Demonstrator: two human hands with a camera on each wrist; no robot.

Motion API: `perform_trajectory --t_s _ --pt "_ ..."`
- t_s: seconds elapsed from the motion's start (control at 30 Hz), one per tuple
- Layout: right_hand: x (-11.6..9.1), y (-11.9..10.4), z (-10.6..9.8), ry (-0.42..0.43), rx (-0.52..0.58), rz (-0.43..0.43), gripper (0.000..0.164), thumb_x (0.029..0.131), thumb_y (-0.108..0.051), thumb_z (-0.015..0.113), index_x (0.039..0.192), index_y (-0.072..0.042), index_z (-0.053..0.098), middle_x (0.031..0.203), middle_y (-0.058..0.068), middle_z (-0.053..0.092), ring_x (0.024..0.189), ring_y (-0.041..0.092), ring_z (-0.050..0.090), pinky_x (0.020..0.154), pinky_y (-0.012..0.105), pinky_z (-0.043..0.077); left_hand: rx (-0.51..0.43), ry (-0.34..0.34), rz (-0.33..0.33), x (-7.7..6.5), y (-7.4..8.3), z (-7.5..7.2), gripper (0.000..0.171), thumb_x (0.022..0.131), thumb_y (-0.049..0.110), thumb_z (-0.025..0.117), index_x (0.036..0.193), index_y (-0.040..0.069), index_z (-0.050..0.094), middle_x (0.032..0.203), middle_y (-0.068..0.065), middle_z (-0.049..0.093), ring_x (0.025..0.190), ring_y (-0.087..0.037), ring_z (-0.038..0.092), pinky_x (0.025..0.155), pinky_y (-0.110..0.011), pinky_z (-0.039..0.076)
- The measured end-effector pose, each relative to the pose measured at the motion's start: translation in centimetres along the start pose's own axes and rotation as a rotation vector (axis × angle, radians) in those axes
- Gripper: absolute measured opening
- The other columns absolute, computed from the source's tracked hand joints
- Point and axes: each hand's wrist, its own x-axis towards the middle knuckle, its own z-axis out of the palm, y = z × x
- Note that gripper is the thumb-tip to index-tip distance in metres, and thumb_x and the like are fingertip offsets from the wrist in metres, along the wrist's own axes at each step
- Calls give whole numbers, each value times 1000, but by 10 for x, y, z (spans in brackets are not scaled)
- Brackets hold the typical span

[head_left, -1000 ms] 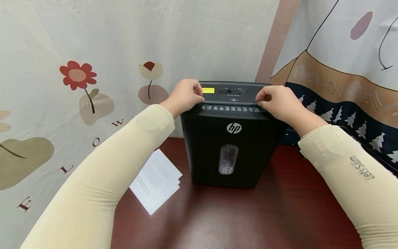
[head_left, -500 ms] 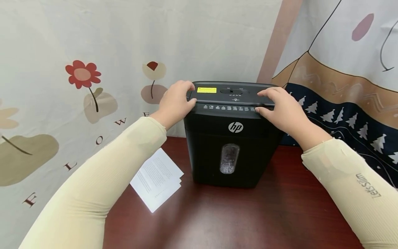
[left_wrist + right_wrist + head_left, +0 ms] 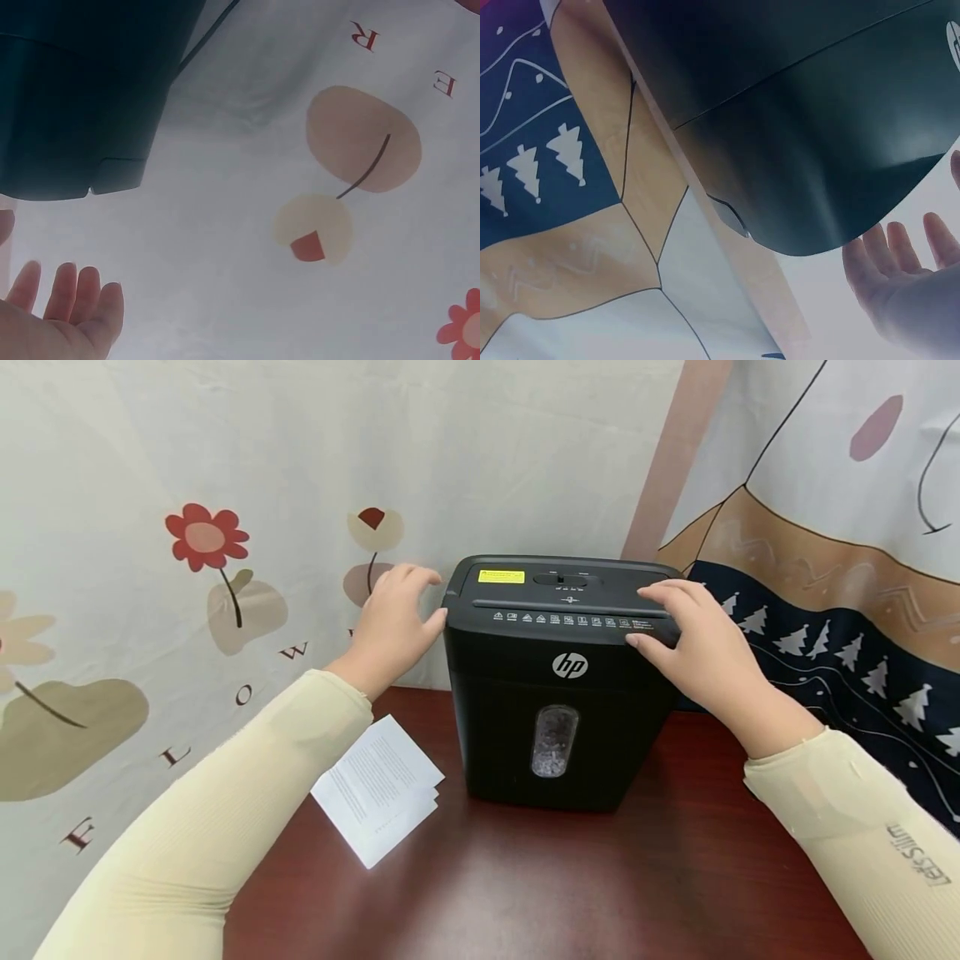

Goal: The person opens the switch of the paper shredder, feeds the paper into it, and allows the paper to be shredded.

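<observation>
A black HP paper shredder [image 3: 510, 727] stands upright in the middle of the head view, with shredded bits behind its window [image 3: 555, 742]. My left hand [image 3: 393, 622] is beside its upper left corner, fingers relaxed and holding nothing. In the left wrist view, a gap shows between the left hand [image 3: 67, 322] and the shredder [image 3: 75, 97]. Over the shredder's right top end, my right hand [image 3: 708, 652] has its thumb and fingers spread, with nothing between them. Whether the right fingertips touch the lid, I cannot tell. No paper shows in the feed slot [image 3: 562, 607].
Several printed sheets [image 3: 378, 789] lie overlapped on the dark red table [image 3: 510, 893], left of the shredder. A flower-patterned curtain [image 3: 300, 460] hangs close behind, and a cloth with tree shapes [image 3: 840, 652] is at the right. A dark cord [image 3: 206, 39] runs behind the shredder.
Both hands have opened from closely gathered fingertips over the shredder's top. The left hand has moved left, off the lid; the right hand has shifted slightly right and down. The sheets stay put.
</observation>
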Motion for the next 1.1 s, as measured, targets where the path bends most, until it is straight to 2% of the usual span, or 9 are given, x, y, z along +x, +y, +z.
perform_trajectory --t_s 0.17,0.3,0.43,0.63,0.77,0.9,1.1 --pt "-11 -1 6 68 -1 -47 54 86 -15 73 135 -4 52 139 18 46 134 37 37 102 58 36 -18 33 -3 -10 -10 1 32 91 8 60 122 -2 58 124 -18 54 113 -34 46 97 -45 39" --pt "-20 -3 12 140 -8 -105 53 83 -12 76 131 -3 55 137 18 49 129 37 42 96 57 42 -43 63 -19 -20 -20 3 32 90 5 62 120 -4 58 124 -19 52 117 -35 44 100 -45 37" --pt "-29 -4 17 183 -8 -153 54 80 -9 78 129 -1 57 136 20 50 124 39 46 90 58 45 -64 67 -54 -28 -28 4 32 90 4 61 120 -4 57 124 -20 51 117 -35 44 100 -46 36" --pt "-42 -6 24 223 -10 -189 55 77 -6 80 127 0 59 134 20 51 122 39 47 89 56 46 -80 91 -104 -40 -46 11 35 88 5 61 122 -5 57 124 -22 52 118 -37 44 101 -47 35" --pt "-52 -6 30 250 -13 -225 55 74 -4 82 124 0 60 132 20 52 121 38 49 88 56 47 -98 98 -157 -50 -62 19 37 88 5 62 122 -6 56 125 -23 51 120 -38 43 102 -48 34" --pt "-61 -6 37 254 -17 -241 57 72 -4 83 124 -1 61 132 19 53 120 38 49 87 56 47 -111 73 -231 -62 -80 28 39 89 6 61 125 -7 53 128 -25 49 123 -39 43 103 -49 34" --pt "-72 -4 48 245 -29 -264 57 71 -4 83 124 -2 60 131 19 53 119 38 49 87 54 48 -140 30 -389 -77 -103 42 43 91 9 60 130 -5 49 129 -24 47 121 -38 43 101 -50 36"
